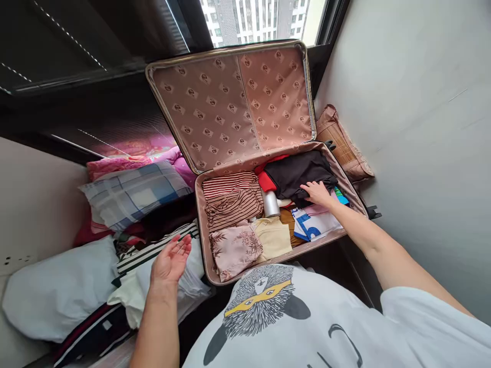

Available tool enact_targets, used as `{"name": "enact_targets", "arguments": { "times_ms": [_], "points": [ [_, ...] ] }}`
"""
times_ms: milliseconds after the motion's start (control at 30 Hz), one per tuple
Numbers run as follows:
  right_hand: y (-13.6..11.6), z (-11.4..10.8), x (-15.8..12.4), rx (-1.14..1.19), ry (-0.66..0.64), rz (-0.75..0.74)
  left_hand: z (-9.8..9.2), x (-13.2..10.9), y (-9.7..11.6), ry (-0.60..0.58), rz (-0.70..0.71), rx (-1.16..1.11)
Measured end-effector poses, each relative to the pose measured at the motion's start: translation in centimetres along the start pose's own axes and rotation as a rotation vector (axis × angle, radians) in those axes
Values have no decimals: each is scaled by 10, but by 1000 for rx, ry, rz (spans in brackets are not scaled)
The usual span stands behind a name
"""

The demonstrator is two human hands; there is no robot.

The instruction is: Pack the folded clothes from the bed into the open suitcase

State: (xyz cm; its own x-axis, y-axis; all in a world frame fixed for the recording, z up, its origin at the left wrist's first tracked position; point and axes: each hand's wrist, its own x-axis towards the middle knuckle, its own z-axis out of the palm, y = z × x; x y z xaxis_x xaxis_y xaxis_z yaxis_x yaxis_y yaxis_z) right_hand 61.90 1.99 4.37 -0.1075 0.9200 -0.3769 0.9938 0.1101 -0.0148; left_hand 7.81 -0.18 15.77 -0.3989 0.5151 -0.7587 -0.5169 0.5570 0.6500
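An open suitcase lies in front of me, its patterned pink lid leaning back against the window. My right hand rests with spread fingers on a folded black garment at the suitcase's back right. Left of the suitcase, my left hand hovers palm up, fingers apart, with nothing in it. Inside the suitcase are striped clothes, a pink leaf-print garment, a cream garment, a silver cylinder and a white and blue cloth. Red fabric shows beside the black garment.
To the left are a plaid pillow, a white pillow and a heap of clothes. A brown woven cushion stands between the suitcase and the right wall. The window is behind the lid.
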Motion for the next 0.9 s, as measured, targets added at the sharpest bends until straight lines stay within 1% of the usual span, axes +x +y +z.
{"name": "enact_targets", "arguments": {
  "times_ms": [167,267,433,533,633,733,800,833,900],
  "points": [
    [28,-37,36,88,-145,-41,13,-24,-28,-58,5,30],
    [45,-63,60,176,-165,-55,28,-34,-47,-115,-7,66],
    [65,-102,92,437,-186,-37,55,-50,-80,-255,-43,145],
    [70,-119,97,545,-235,-42,67,-59,-101,-381,-65,206],
    [69,-134,87,715,-288,-100,80,-63,-124,-576,-119,312],
    [60,-146,62,1029,-288,-145,104,-61,-148,-758,-147,399],
    [45,-147,38,1239,-265,-156,125,-59,-165,-844,-158,408],
    [34,-144,25,1341,-250,-163,137,-57,-172,-868,-155,393],
    [7,-132,-4,1517,-221,-179,157,-56,-187,-891,-124,329]
  ]
}}
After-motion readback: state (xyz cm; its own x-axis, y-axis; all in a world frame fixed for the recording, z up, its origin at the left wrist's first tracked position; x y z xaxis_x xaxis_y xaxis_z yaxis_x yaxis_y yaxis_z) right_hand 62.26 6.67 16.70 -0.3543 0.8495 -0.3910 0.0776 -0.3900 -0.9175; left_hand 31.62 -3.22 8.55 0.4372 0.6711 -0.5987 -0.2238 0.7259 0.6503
